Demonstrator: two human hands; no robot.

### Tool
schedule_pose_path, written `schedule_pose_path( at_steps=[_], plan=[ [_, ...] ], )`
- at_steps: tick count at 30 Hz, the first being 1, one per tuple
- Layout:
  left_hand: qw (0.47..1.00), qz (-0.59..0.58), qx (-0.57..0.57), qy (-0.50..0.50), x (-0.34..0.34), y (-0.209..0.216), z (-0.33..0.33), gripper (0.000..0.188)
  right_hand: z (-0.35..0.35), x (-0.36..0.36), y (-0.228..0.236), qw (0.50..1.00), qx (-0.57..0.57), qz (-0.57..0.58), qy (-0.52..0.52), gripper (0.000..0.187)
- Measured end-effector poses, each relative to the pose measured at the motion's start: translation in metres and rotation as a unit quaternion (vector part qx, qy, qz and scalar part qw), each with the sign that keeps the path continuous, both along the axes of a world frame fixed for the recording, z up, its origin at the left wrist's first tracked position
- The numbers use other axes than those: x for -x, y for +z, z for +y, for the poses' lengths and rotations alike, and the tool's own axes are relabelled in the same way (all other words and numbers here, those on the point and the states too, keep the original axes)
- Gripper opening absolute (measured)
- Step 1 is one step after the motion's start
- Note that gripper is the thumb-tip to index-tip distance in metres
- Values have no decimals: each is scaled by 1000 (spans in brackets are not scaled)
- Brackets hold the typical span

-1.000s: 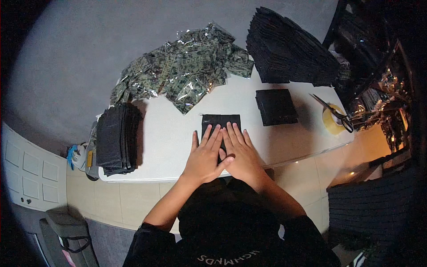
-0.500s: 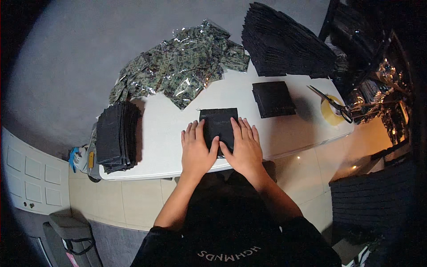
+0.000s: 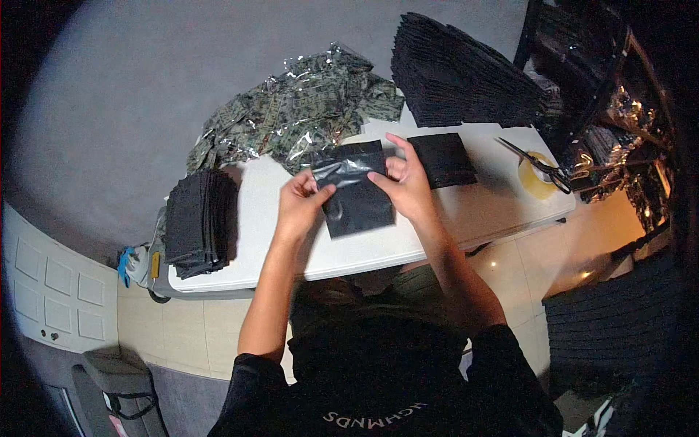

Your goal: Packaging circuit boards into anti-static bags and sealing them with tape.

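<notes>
1. Black packet (image 3: 357,209), flat and square-cornered, shiny across its far part: held up in both hands over the near middle of the white table (image 3: 255,218). Cannot tell whether its near edge touches the tabletop.
2. Left hand (image 3: 300,202): grasping the packet's left edge, thumb on the upper face, fingers curled at the side.
3. Right hand (image 3: 406,182): grasping the right edge, thumb pressed on the face, index finger raised off toward the far side.
4. Far left to centre: heap of camouflage pieces (image 3: 291,109) in glossy clear plastic, partly behind the packet.
5. Near left: tall black stack (image 3: 195,222).
6. Far right: large fanned black pile (image 3: 459,73).
7. Right of the right hand: low black stack (image 3: 442,159).
8. Right end: scissors (image 3: 528,158) lying across a yellowish tape roll (image 3: 535,186).
</notes>
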State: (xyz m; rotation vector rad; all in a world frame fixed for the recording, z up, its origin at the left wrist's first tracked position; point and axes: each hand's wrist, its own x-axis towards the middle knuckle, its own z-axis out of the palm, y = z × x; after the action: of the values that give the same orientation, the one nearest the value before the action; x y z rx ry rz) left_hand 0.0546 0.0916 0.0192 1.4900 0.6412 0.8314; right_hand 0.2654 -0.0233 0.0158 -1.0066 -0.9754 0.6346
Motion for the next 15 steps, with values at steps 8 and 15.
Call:
schedule_pose_path(
  at_steps=[8, 15],
  plan=[
    [917, 120, -380, 15, 23, 27, -40, 38, -63, -10, 25, 922, -3, -382, -58, 36],
    [920, 167, -352, -38, 45, -4, -75, 30, -148, -15, -21, 910, 122, -394, -32, 28]
  ],
)
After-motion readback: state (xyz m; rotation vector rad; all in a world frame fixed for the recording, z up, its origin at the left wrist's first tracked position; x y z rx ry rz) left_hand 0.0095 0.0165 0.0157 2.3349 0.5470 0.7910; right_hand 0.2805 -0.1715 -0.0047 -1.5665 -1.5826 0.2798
